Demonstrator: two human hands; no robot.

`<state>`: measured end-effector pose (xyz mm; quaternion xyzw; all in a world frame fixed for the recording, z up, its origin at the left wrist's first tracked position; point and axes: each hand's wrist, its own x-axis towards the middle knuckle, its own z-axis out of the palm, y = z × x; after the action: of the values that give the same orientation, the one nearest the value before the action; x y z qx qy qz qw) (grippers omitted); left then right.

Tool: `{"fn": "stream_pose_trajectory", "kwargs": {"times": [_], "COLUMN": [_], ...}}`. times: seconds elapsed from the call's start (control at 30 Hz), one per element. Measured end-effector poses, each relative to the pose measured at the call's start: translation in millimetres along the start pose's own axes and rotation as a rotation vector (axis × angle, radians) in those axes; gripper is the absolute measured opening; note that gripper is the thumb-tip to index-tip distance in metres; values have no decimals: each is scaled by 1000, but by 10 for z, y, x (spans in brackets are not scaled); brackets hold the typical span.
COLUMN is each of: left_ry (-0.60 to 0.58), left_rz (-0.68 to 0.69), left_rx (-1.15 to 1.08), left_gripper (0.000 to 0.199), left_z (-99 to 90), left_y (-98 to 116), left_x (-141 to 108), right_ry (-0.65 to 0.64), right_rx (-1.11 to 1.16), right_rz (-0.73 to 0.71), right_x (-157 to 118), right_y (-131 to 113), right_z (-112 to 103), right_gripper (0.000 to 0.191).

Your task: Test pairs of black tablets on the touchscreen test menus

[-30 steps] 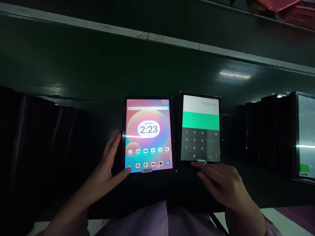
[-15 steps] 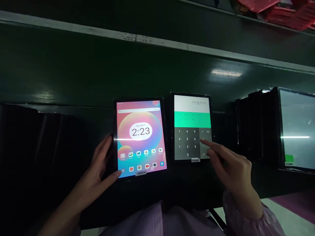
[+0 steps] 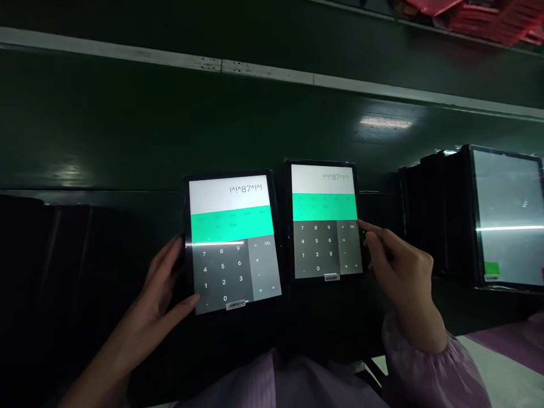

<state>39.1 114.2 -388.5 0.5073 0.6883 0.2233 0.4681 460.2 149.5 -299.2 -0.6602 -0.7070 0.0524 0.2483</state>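
Two tablets lie side by side, each lit with a calculator keypad under a green band and a white field with "!^!^87^!^!" in it. My left hand (image 3: 155,300) grips the left tablet (image 3: 232,243) at its left edge, thumb on the lower left corner of the front and fingers along the side. At the right edge of the right tablet (image 3: 325,221), my right hand (image 3: 399,260) holds its index fingertip beside the DEL key, the other fingers curled, with nothing seen in them. Each tablet has a small barcode label at its bottom edge.
Another tablet (image 3: 510,221) with a pale grey screen and a green sticker stands at the right, against a row of dark objects (image 3: 433,215). More dark shapes line the left side. Red items (image 3: 493,20) sit at the top right, beyond a pale metal strip (image 3: 272,72).
The left tablet's screen has gone from a home screen with a clock to the calculator. My right index finger has moved up from beside the keypad's middle to the right tablet's edge.
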Motion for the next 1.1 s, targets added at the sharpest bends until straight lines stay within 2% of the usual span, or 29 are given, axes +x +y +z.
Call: {"fn": "stream_pose_trajectory", "kwargs": {"times": [0.1,0.2,0.33,0.5,0.7,1.1], "left_ry": [88,237,238,287,330,320], "left_rz": [-64,-54,92,125,172,235], "left_rx": [-14,-26,198,451,605,574], "left_gripper": [94,102,119,129,129,124], "left_z": [59,217,459,760,955,935], "left_y": [113,434,900,1264,1389,1354], "left_x": [35,81,223,374,377,392], "right_ry": [18,20,33,21,-7,-38], "right_rx": [-30,-54,-75,-76,-45,-19], "right_rz": [-18,-58,-94,-113,-76,-101], "right_x": [-19,-35,-32,-45,-67,-35], "right_y": [6,10,15,33,87,74], "right_z": [13,44,78,72,46,24], "right_gripper": [33,38,42,44,39,41]}}
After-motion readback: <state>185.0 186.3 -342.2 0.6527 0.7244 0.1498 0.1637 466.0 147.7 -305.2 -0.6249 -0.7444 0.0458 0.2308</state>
